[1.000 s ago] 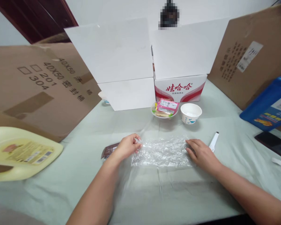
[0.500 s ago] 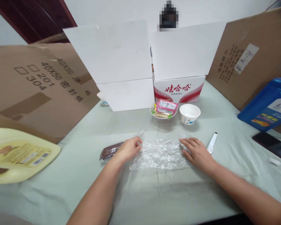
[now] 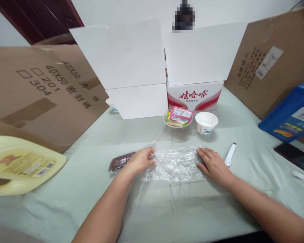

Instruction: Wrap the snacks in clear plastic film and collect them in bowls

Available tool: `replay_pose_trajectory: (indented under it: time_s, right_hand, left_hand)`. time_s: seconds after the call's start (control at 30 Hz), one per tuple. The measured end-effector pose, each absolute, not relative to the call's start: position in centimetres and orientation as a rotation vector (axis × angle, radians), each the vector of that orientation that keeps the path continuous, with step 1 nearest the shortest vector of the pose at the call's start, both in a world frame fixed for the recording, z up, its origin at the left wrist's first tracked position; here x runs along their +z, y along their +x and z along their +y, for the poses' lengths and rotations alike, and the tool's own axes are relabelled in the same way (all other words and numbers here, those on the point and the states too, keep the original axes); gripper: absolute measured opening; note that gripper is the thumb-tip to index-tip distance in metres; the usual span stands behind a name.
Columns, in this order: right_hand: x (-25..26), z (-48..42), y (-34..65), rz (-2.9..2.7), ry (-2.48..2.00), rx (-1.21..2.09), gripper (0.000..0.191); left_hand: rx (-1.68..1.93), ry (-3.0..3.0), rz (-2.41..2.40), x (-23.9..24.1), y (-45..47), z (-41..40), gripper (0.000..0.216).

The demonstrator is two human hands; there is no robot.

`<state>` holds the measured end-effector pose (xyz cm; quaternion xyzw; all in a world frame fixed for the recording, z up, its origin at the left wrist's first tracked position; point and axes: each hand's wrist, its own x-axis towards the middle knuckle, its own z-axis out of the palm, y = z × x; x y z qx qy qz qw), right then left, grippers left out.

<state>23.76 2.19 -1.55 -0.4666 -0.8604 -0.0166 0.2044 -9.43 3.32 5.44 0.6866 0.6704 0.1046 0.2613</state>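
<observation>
Open cloth [image 3: 192, 209] nearside, paper bowl [image 3: 204, 129] obstructing ahead

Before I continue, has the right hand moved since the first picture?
Yes, slightly left: judged against the white paper bowl, which has stayed put, the right hand now sits a little farther left.

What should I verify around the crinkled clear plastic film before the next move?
1. Clear plastic film lies smooth: not ok, crinkled.
2. Bare left hand at its left end: ok.
3. Bare right hand at its right end: ok.
4. Brown rectangular wrapped packet clear of left hand: cannot tell; overlapped in view.
5. Round white blue-printed bowl upright, apart from film: ok.
6. Slim white dark-tipped tool off the film: ok.
</observation>
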Motion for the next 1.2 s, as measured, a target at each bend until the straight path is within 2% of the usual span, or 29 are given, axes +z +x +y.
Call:
replay_pose_trajectory:
  time_s: [0.13, 0.3, 0.5, 0.57, 0.63, 0.67, 0.73, 0.83, 1.0, 1.1, 1.2]
  right_hand:
    - [-1.7, 2.2, 23.7, -2.405, -1.340, -0.082, 0.051]
    - [-2.0, 2.3, 23.8, -2.436, -1.378, -0.138, 0.048]
    - [-1.8, 2.2, 23.6, -2.452, -1.371, -0.144, 0.046]
    - [-1.8, 2.1, 23.4, -2.450, -1.374, -0.140, 0.046]
    - [-1.8, 2.2, 23.4, -2.455, -1.382, -0.146, 0.046]
    - [-1.8, 2.3, 23.6, -2.461, -1.393, -0.156, 0.047]
    - [-1.9, 2.6, 24.2, -2.467, -1.447, -0.198, 0.049]
    - [-1.4, 3.2, 25.5, -2.432, -1.581, -0.307, 0.048]
    - [0.2, 2.6, 25.3, -2.391, -1.440, -0.360, 0.051]
    - [-0.4, 1.8, 23.7, -2.601, -1.169, -0.217, 0.063]
    - [-2.0, 1.8, 23.3, -2.713, -1.147, -0.096, 0.079]
  left_hand:
    - [0.295, 1.823, 1.870, 5.1, -9.6, 3.7, 0.012]
    - [0.207, 1.812, 2.006, 5.0, -9.7, 4.1, 0.004]
    - [0.238, 2.053, 2.287, 6.0, -8.2, 2.4, 0.017]
    - [0.343, 2.295, 2.150, 6.0, -7.0, 1.6, 0.019]
    - [0.346, 2.478, 1.705, 5.5, -5.8, 0.9, 0.021]
    - [0.294, 2.519, 1.483, 5.1, -5.2, 0.7, 0.028]
    - [0.136, 2.529, 1.224, 4.0, -4.5, 0.7, 0.059]
    - [-0.058, 2.507, 1.234, 2.7, -4.1, 1.1, 0.090]
    - [-0.094, 2.552, 1.209, 2.0, -4.0, 1.6, 0.103]
    - [-0.078, 2.570, 1.187, 1.9, -4.0, 1.7, 0.104]
    - [-0.137, 2.532, 1.292, 1.9, -4.7, 2.3, 0.106]
